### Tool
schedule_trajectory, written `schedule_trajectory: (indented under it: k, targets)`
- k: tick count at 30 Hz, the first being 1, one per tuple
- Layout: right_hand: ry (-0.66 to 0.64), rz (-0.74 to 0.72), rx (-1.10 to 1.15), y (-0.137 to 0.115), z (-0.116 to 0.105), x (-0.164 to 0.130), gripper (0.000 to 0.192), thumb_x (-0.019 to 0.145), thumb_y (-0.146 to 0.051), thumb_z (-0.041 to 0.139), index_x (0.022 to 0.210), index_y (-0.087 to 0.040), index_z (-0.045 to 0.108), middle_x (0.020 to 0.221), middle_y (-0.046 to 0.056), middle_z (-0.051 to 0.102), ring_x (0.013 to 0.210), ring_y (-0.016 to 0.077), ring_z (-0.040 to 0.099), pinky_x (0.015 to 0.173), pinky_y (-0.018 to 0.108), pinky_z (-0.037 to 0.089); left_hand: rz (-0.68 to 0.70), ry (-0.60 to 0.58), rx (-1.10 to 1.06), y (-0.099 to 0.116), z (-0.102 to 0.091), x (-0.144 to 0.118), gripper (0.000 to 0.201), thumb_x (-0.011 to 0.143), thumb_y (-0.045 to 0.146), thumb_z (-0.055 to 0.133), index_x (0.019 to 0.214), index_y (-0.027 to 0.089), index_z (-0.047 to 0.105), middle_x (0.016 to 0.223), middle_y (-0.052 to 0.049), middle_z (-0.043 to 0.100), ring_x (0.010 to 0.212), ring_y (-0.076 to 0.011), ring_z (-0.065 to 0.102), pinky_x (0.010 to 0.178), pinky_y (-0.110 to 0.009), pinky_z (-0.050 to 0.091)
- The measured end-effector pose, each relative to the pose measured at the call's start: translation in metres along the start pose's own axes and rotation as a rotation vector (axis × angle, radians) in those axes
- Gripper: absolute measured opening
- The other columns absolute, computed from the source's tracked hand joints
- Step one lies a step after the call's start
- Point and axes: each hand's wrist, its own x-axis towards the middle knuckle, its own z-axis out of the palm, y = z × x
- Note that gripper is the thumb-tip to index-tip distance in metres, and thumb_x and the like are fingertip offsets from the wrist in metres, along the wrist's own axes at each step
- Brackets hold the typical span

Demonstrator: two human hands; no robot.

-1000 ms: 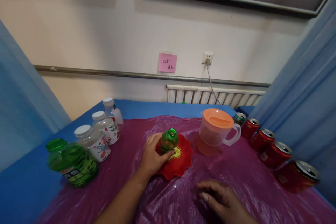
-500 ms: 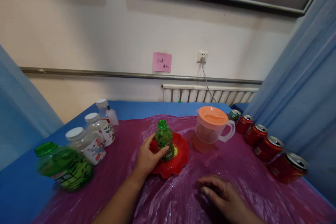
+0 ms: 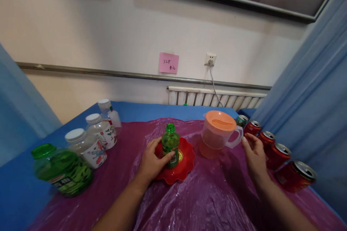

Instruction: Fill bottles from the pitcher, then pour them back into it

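Note:
A green plastic bottle (image 3: 170, 144) without a cap stands upright in a red scalloped plate (image 3: 187, 168). My left hand (image 3: 155, 158) is closed around the bottle's lower part, thumb across its front. To the right stands a clear pitcher (image 3: 213, 142) with an orange lid and some orange-tinted liquid low inside. My right hand (image 3: 255, 151) is beside the pitcher's handle, its fingers partly curled and apart, holding nothing. Whether its fingertips touch the handle I cannot tell.
At left, a large green bottle (image 3: 65, 175) and several clear white-capped bottles (image 3: 90, 151) form a row. Several drink cans (image 3: 295, 176) line the right edge. Crinkled purple plastic sheeting (image 3: 173, 209) covers the blue table (image 3: 141, 110). A radiator (image 3: 217, 95) and wall stand behind.
My right hand has moved forward and right, from the front of the table to the pitcher's handle. My left hand keeps its hold on the green bottle.

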Motion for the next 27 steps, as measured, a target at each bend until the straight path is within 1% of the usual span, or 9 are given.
schedule_trajectory:
  k: [2, 5, 7, 9, 13, 17, 19, 23, 27]
  targets:
    - [-0.037, -0.005, 0.009, 0.0, 0.008, 0.011, 0.056, 0.076, -0.058, 0.073, 0.113, -0.019, 0.063, 0.111, 0.006, 0.067, 0.102, 0.022, 0.062, 0.092, 0.037, 0.047, -0.019, -0.005, -0.007, 0.0, 0.001, -0.001, 0.066, 0.067, 0.049, 0.079, 0.123, 0.018, 0.063, 0.123, -0.014, 0.07, 0.115, -0.0317, 0.066, 0.103, -0.049, 0.049]
    - [-0.106, -0.007, 0.055, 0.001, 0.021, 0.017, 0.051, 0.076, -0.065, 0.07, 0.094, -0.017, 0.068, 0.089, 0.003, 0.068, 0.084, 0.0194, 0.061, 0.081, 0.034, 0.048, -0.034, -0.009, -0.021, 0.0, 0.002, -0.002, 0.065, 0.066, 0.047, 0.079, 0.122, 0.018, 0.062, 0.12, -0.013, 0.071, 0.113, -0.0316, 0.067, 0.1, -0.049, 0.05]
    - [-0.142, -0.003, 0.11, 0.002, 0.028, 0.018, 0.051, 0.078, -0.068, 0.066, 0.083, -0.018, 0.065, 0.075, 0.0, 0.064, 0.071, 0.0163, 0.058, 0.071, 0.031, 0.048, -0.037, -0.001, -0.031, -0.001, 0.002, -0.002, 0.063, 0.066, 0.047, 0.08, 0.12, 0.019, 0.063, 0.119, -0.012, 0.071, 0.112, -0.0312, 0.067, 0.1, -0.048, 0.051]
    - [-0.156, 0.004, 0.164, 0.003, 0.032, 0.018, 0.051, 0.077, -0.07, 0.066, 0.077, -0.018, 0.062, 0.068, -0.003, 0.059, 0.063, 0.0139, 0.054, 0.064, 0.029, 0.046, -0.038, 0.009, -0.041, -0.002, 0.002, -0.002, 0.062, 0.067, 0.046, 0.08, 0.12, 0.019, 0.063, 0.119, -0.012, 0.071, 0.112, -0.0312, 0.067, 0.101, -0.049, 0.05]
    - [-0.167, 0.03, 0.234, 0.003, 0.033, 0.02, 0.051, 0.074, -0.067, 0.071, 0.071, -0.019, 0.057, 0.061, -0.005, 0.052, 0.055, 0.0108, 0.047, 0.056, 0.026, 0.042, -0.023, 0.023, -0.039, -0.003, 0.002, -0.003, 0.06, 0.067, 0.046, 0.08, 0.118, 0.02, 0.064, 0.12, -0.012, 0.071, 0.114, -0.0313, 0.066, 0.102, -0.049, 0.049]
    - [-0.191, 0.046, 0.284, -0.002, 0.037, 0.023, 0.056, 0.073, -0.07, 0.071, 0.062, -0.021, 0.045, 0.052, -0.01, 0.038, 0.046, 0.0076, 0.035, 0.049, 0.025, 0.036, -0.006, 0.024, -0.037, -0.003, 0.002, -0.003, 0.06, 0.066, 0.045, 0.081, 0.118, 0.021, 0.065, 0.119, -0.012, 0.07, 0.114, -0.0313, 0.066, 0.102, -0.049, 0.049]
    - [-0.198, 0.051, 0.298, -0.007, 0.041, 0.023, 0.059, 0.072, -0.07, 0.072, 0.06, -0.022, 0.041, 0.05, -0.011, 0.033, 0.044, 0.0066, 0.031, 0.046, 0.024, 0.033, 0.001, 0.026, -0.039, -0.003, 0.002, -0.003, 0.059, 0.065, 0.045, 0.081, 0.117, 0.021, 0.066, 0.119, -0.012, 0.07, 0.114, -0.0316, 0.066, 0.102, -0.05, 0.049]
    - [-0.209, 0.062, 0.297, -0.019, 0.049, 0.023, 0.058, 0.071, -0.067, 0.075, 0.06, -0.022, 0.04, 0.049, -0.011, 0.032, 0.043, 0.006, 0.029, 0.043, 0.022, 0.028, 0.016, 0.022, -0.044, -0.001, -0.001, -0.003, 0.059, 0.065, 0.044, 0.081, 0.117, 0.019, 0.066, 0.118, -0.013, 0.071, 0.112, -0.0318, 0.067, 0.101, -0.049, 0.05]
    - [-0.245, 0.074, 0.273, -0.035, 0.048, 0.028, 0.056, 0.068, -0.062, 0.081, 0.059, -0.021, 0.044, 0.048, -0.011, 0.034, 0.043, 0.0056, 0.03, 0.042, 0.021, 0.026, 0.054, 0.011, -0.043, 0.0, -0.001, -0.005, 0.056, 0.068, 0.041, 0.08, 0.118, 0.02, 0.066, 0.118, -0.012, 0.071, 0.112, -0.0304, 0.066, 0.101, -0.048, 0.05]
